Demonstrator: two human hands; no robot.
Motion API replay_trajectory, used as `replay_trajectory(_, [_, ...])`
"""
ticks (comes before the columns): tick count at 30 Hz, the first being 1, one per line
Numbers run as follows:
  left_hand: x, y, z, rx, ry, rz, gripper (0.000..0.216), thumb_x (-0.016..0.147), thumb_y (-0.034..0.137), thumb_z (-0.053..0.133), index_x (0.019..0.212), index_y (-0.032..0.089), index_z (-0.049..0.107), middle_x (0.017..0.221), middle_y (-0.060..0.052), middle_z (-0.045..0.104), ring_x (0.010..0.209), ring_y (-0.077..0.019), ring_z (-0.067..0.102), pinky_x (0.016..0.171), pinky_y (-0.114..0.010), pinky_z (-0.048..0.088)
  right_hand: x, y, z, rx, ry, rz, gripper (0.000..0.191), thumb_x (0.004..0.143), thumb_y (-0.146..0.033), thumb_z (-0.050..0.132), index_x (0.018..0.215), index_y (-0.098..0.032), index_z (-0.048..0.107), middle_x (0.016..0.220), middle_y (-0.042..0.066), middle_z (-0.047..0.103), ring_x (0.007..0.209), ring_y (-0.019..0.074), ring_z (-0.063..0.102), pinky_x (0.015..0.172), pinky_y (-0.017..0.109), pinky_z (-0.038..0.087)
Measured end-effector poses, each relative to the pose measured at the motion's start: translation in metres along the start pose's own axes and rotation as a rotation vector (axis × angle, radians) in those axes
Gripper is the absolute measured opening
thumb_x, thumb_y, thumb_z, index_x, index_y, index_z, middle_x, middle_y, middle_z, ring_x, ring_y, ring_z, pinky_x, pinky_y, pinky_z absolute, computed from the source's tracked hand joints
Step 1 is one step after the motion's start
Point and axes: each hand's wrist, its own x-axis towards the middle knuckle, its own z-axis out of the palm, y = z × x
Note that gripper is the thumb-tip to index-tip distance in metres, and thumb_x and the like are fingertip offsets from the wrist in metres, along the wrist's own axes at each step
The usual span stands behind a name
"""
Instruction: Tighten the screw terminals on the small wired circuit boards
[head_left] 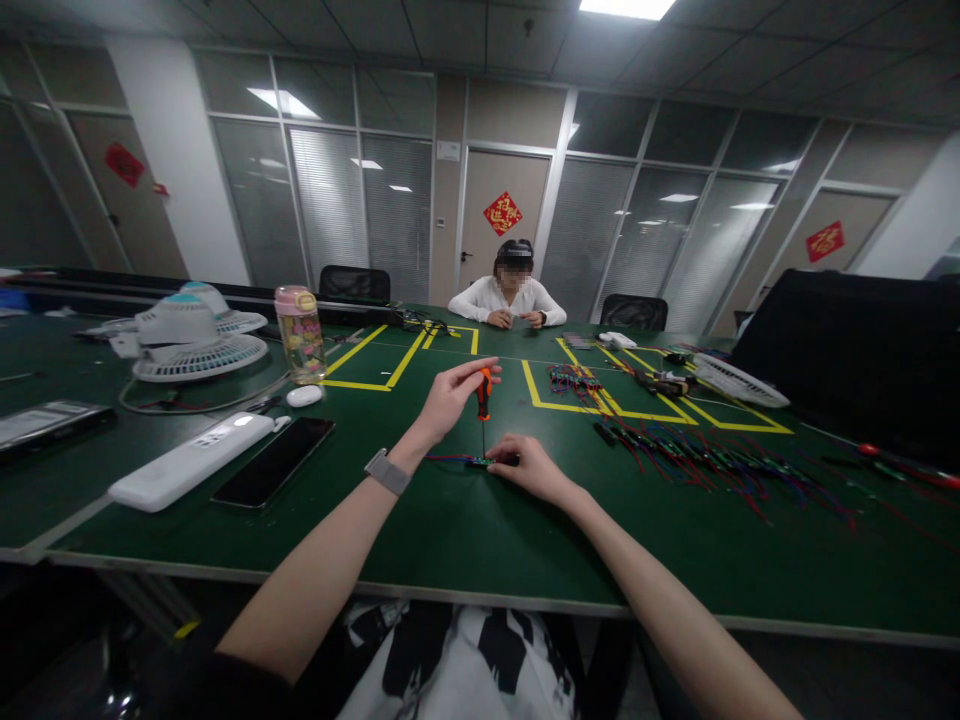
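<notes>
My left hand is closed around the top of an orange and black screwdriver, which stands upright. Its thin shaft runs down to a small green circuit board lying on the table. Red and blue wires lead off the board to the left. Against the board's right end, my right hand has its fingers closed, gripping it; the fingers partly cover that end. Where exactly the screwdriver's tip meets the board is too small to tell.
Wired boards lie in a long row at the right, with another bundle behind. At left are a black phone, a white power strip, a bottle and a fan. A person sits across the green table.
</notes>
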Motion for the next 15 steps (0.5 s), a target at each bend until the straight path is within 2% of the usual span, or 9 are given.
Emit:
replay_trajectory(5, [-0.002,-0.0024,0.001,0.182,0.101,0.043,0.029,0.075,0.034,0.062,0.098,0.017,0.067,0.097,-0.007,0.063,0.082,-0.0156,0.06,0.076,-0.028,0.049,0.0008,-0.0008,0.0002,-0.016,-0.002,0.002,0.015,0.073,-0.018,0.065,0.086,-0.014,0.072,0.077,0.004,0.062,0.067,0.0123,0.057,0.064,0.024,0.045])
replay_trajectory(8, [-0.0017,-0.0009,0.0012,0.27,0.116,0.077,0.026,0.082,0.032,0.054,0.1,0.02,0.067,0.106,-0.007,0.058,0.095,-0.0162,0.057,0.082,-0.028,0.046,0.0009,-0.0002,0.0007,-0.021,0.002,0.004,0.014,0.073,-0.018,0.066,0.086,-0.015,0.072,0.077,0.003,0.061,0.066,0.0122,0.057,0.064,0.024,0.045])
replay_trajectory(11, [-0.0003,0.0007,0.0014,0.162,0.037,0.061,0.03,0.085,0.025,0.046,0.109,0.02,0.063,0.11,-0.007,0.06,0.104,-0.017,0.056,0.092,-0.031,0.042,0.0005,0.0,0.0011,-0.016,0.005,0.009,0.015,0.073,-0.018,0.065,0.086,-0.016,0.072,0.077,0.003,0.062,0.066,0.0121,0.057,0.064,0.024,0.045])
replay_trajectory(13, [0.0,0.0011,0.0019,0.046,0.001,0.022,0.033,0.084,0.025,0.048,0.113,0.017,0.06,0.106,-0.008,0.064,0.098,-0.0174,0.06,0.09,-0.033,0.043,0.0001,-0.0005,0.0012,-0.014,0.006,0.008,0.014,0.073,-0.018,0.065,0.086,-0.015,0.072,0.077,0.003,0.062,0.066,0.0122,0.057,0.064,0.024,0.045])
replay_trajectory(15, [-0.0005,0.0009,0.0024,0.007,0.029,-0.01,0.034,0.08,0.028,0.055,0.112,0.016,0.061,0.099,-0.008,0.066,0.09,-0.0175,0.062,0.085,-0.032,0.046,-0.0001,-0.0013,0.001,-0.009,0.007,0.006,0.014,0.073,-0.017,0.065,0.085,-0.015,0.072,0.078,0.004,0.062,0.066,0.0122,0.057,0.064,0.024,0.045])
